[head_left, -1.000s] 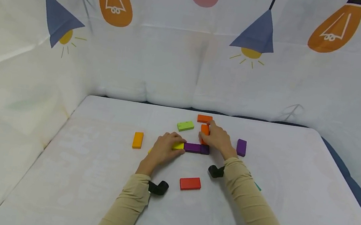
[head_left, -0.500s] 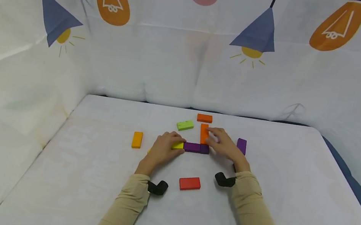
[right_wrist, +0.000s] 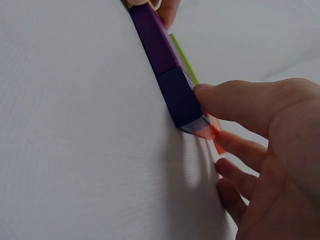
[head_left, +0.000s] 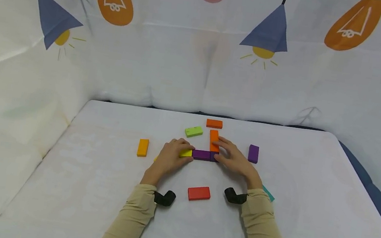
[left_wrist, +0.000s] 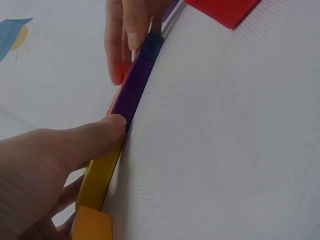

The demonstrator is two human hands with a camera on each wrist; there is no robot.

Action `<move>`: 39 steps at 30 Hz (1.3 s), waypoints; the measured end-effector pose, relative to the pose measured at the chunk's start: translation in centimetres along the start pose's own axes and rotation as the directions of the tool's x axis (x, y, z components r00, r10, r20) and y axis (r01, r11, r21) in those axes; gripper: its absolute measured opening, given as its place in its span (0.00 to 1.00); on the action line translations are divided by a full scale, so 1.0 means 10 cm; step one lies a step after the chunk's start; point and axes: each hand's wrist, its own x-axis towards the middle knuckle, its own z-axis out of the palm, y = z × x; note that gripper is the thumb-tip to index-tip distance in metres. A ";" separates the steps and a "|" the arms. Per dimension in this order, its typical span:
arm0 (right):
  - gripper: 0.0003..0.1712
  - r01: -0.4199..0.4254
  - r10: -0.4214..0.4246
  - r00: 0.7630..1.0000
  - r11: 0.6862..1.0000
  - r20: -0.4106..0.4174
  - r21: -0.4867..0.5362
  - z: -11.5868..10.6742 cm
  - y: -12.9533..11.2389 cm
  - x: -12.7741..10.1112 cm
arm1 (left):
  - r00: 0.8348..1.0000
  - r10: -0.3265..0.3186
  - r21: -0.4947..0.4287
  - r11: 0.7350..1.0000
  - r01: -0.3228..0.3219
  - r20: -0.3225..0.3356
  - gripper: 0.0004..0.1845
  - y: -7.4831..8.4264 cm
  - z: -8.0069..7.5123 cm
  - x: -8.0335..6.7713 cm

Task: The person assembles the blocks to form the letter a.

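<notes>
Currently left hand (head_left: 170,157) pinches the yellow block (head_left: 187,153), thumb bracing the row's end; right hand (head_left: 237,161), fingers loosely extended, presses the orange block (head_left: 214,140) against the purple blocks (head_left: 201,154), squaring an L-corner mid-table (head_left: 93,186).

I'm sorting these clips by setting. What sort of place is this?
Probably a staged recording booth, not a lived-in room: a table draped in white cloth, a printed lamp-pattern backdrop hung on all sides, and only coloured blocks laid out.
</notes>
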 end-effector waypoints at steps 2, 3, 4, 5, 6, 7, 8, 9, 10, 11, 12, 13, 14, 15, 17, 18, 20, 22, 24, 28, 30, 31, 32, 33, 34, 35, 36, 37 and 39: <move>0.26 -0.004 0.004 1.000 1.000 0.001 0.007 0.01 0.01 0.00 | 1.000 -0.003 0.002 1.000 0.003 -0.003 0.18 -0.01 0.00 -0.01; 0.26 -0.009 0.009 1.000 1.000 0.001 0.006 0.02 0.01 0.00 | 1.000 -0.003 0.004 1.000 0.003 -0.005 0.18 -0.01 0.00 -0.01; 0.27 -0.006 0.006 1.000 1.000 0.002 0.004 0.03 0.01 -0.01 | 1.000 -0.002 0.004 1.000 0.002 -0.008 0.18 -0.02 0.00 -0.01; 0.27 -0.012 0.012 1.000 1.000 0.002 0.003 0.03 0.02 -0.01 | 1.000 0.001 0.006 1.000 -0.001 -0.011 0.18 -0.02 0.00 -0.01; 0.27 -0.020 0.020 1.000 1.000 0.000 0.001 0.04 0.02 -0.01 | 1.000 0.006 0.007 1.000 -0.006 -0.013 0.18 -0.03 0.01 -0.01; 0.26 -0.024 0.024 1.000 1.000 -0.001 0.000 0.05 0.03 -0.02 | 1.000 0.011 0.008 1.000 -0.011 -0.015 0.18 -0.03 0.01 -0.01; 0.26 -0.024 0.024 1.000 1.000 -0.005 0.002 0.05 0.03 -0.03 | 1.000 0.018 0.010 1.000 -0.018 -0.018 0.18 -0.03 0.01 -0.01; 0.26 -0.023 0.023 1.000 1.000 -0.007 0.000 0.05 0.03 -0.03 | 1.000 0.023 0.009 1.000 -0.023 -0.018 0.18 -0.03 0.01 -0.01; 0.26 -0.018 0.018 1.000 1.000 -0.011 0.002 0.05 0.04 -0.03 | 0.999 0.026 0.008 1.000 -0.026 -0.020 0.18 -0.03 0.01 -0.01; 0.26 -0.018 0.018 1.000 1.000 -0.015 0.003 0.06 0.04 -0.03 | 0.999 0.028 0.006 1.000 -0.028 -0.021 0.18 -0.03 0.00 -0.01; 0.26 -0.015 0.015 1.000 1.000 -0.018 0.005 0.06 0.05 -0.03 | 0.999 0.029 0.005 1.000 -0.029 -0.022 0.18 -0.02 0.00 -0.01; 0.26 -0.013 0.013 1.000 1.000 -0.020 0.007 0.06 0.05 -0.03 | 0.999 0.029 0.007 1.000 -0.029 -0.022 0.18 -0.02 0.00 -0.01; 0.26 -0.011 0.011 1.000 1.000 -0.020 0.010 0.06 0.05 -0.03 | 0.999 0.030 0.002 1.000 -0.030 -0.022 0.17 -0.02 0.00 -0.01; 0.26 -0.012 0.012 1.000 1.000 -0.021 0.009 0.06 0.06 -0.03 | 0.999 0.028 -0.001 1.000 -0.028 -0.021 0.17 -0.01 0.00 -0.01; 0.26 -0.008 0.008 1.000 1.000 -0.023 0.010 0.06 0.07 -0.03 | 0.999 0.027 -0.001 1.000 -0.027 -0.021 0.18 -0.01 0.00 -0.01; 0.26 -0.006 0.006 1.000 1.000 -0.025 0.011 0.06 0.07 -0.03 | 0.999 0.027 -0.001 1.000 -0.027 -0.022 0.18 -0.01 0.00 -0.01; 0.26 -0.007 0.007 1.000 1.000 -0.029 0.011 0.06 0.08 -0.03 | 0.999 0.029 0.001 1.000 -0.029 -0.026 0.18 -0.02 0.01 0.00; 0.26 -0.009 0.009 0.999 1.000 -0.033 0.010 0.07 0.09 -0.04 | 0.999 0.026 0.001 1.000 -0.026 -0.028 0.17 -0.02 0.02 0.00; 0.26 -0.013 0.014 0.999 1.000 -0.040 0.004 0.07 0.09 -0.04 | 0.999 0.023 -0.002 1.000 -0.023 -0.027 0.17 -0.02 0.02 0.00; 0.26 -0.021 0.021 0.999 1.000 -0.044 -0.011 0.07 0.07 -0.04 | 1.000 0.011 0.006 1.000 -0.011 -0.012 0.17 -0.02 -0.01 0.02; 0.26 -0.026 0.025 0.999 1.000 -0.044 -0.016 0.07 0.06 -0.04 | 1.000 0.007 0.007 1.000 -0.007 0.001 0.17 -0.02 -0.02 0.02; 0.26 -0.029 0.028 0.999 0.999 -0.044 -0.014 0.06 0.06 -0.04 | 1.000 0.007 0.011 1.000 -0.007 0.009 0.18 -0.02 -0.02 0.02; 0.26 -0.031 0.030 0.999 0.999 -0.045 -0.011 0.06 0.05 -0.05 | 1.000 0.006 0.012 1.000 -0.006 0.017 0.18 -0.02 -0.02 0.02; 0.26 -0.032 0.032 0.998 0.999 -0.047 -0.011 0.06 0.05 -0.05 | 1.000 0.008 0.009 1.000 -0.008 0.026 0.19 -0.02 -0.03 0.02; 0.26 -0.036 0.036 0.998 0.999 -0.048 -0.007 0.06 0.05 -0.06 | 0.999 0.008 0.005 1.000 -0.009 0.037 0.20 -0.02 -0.03 0.02; 0.26 -0.038 0.038 0.998 0.999 -0.050 -0.005 0.06 0.06 -0.07 | 0.999 0.008 0.000 1.000 -0.008 0.048 0.20 -0.02 -0.04 0.02; 0.25 -0.040 0.039 0.998 0.999 -0.053 -0.002 0.05 0.06 -0.07 | 0.998 0.008 -0.006 1.000 -0.008 0.060 0.21 -0.03 -0.05 0.02; 0.25 -0.041 0.041 0.998 0.999 -0.056 0.002 0.05 0.06 -0.08 | 0.997 0.011 -0.013 1.000 -0.010 0.071 0.22 -0.03 -0.06 0.02; 0.25 -0.041 0.041 0.997 0.999 -0.061 0.006 0.05 0.08 -0.08 | 0.995 0.009 -0.044 0.999 -0.004 0.096 0.23 -0.02 -0.09 0.02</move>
